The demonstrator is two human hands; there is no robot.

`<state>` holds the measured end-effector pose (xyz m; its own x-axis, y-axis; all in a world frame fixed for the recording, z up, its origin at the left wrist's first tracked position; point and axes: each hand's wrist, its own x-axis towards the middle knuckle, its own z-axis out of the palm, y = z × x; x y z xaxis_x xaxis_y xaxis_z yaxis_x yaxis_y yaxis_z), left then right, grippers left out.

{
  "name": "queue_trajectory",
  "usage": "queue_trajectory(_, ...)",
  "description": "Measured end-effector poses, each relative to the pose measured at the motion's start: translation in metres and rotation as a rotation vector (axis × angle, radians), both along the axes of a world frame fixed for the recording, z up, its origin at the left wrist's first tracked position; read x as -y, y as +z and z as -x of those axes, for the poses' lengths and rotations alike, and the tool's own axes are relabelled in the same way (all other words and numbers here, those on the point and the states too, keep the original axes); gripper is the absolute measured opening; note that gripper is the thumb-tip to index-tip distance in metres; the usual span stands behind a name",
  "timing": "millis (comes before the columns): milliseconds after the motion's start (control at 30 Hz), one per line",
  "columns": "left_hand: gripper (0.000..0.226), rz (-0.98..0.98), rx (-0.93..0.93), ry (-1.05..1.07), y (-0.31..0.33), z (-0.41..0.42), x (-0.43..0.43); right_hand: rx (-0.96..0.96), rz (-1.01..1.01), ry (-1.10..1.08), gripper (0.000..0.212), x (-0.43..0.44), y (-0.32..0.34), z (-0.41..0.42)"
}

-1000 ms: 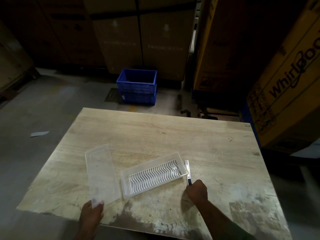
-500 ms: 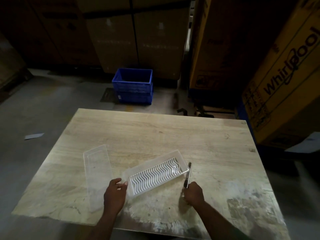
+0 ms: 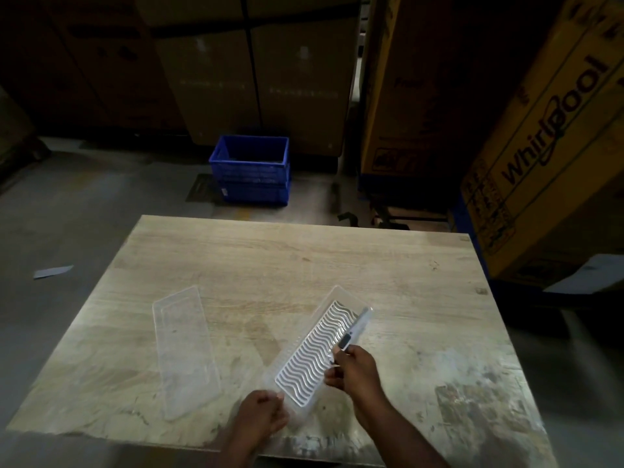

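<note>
A clear plastic container (image 3: 320, 352) with a white wavy-ribbed insert lies tilted on the wooden table (image 3: 304, 265), its long side running from near left to far right. My left hand (image 3: 261, 417) grips its near corner. My right hand (image 3: 353, 369) holds a knife (image 3: 354, 327) by its dark handle, with the blade over the container's right rim. The clear flat lid (image 3: 184, 349) lies on the table to the left, touched by neither hand.
A blue crate (image 3: 251, 172) stands on the floor beyond the table. Large cardboard boxes (image 3: 547, 140) rise at the right and along the back. A scrap of paper (image 3: 52, 271) lies on the floor at left.
My left hand left the lid, took the container's near end and swung it toward me. My right hand lifted the knife off the table and brought it over the container.
</note>
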<state>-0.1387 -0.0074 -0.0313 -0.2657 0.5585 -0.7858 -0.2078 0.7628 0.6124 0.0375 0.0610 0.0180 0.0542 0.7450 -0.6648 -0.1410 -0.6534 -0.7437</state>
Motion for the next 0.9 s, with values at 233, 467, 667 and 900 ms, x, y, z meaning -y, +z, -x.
queue_trajectory(233,0.01,0.016,0.169,0.039,0.002,-0.037,0.014,0.068,0.179,0.013,0.021,-0.009,-0.026,0.051)
queue_trajectory(467,0.011,0.047,0.281,0.111,0.007,-0.063,0.018,0.326,0.249,-0.014,0.018,-0.021,-0.054,0.052)
queue_trajectory(667,0.022,0.003,0.318,0.141,0.009,-0.066,0.023,0.59,0.234,0.293,0.04,-0.01,-0.049,0.047)
queue_trajectory(900,0.011,0.023,0.352,0.28,0.009,-0.074,0.018,0.759,0.185,0.463,0.071,-0.001,-0.049,0.049)
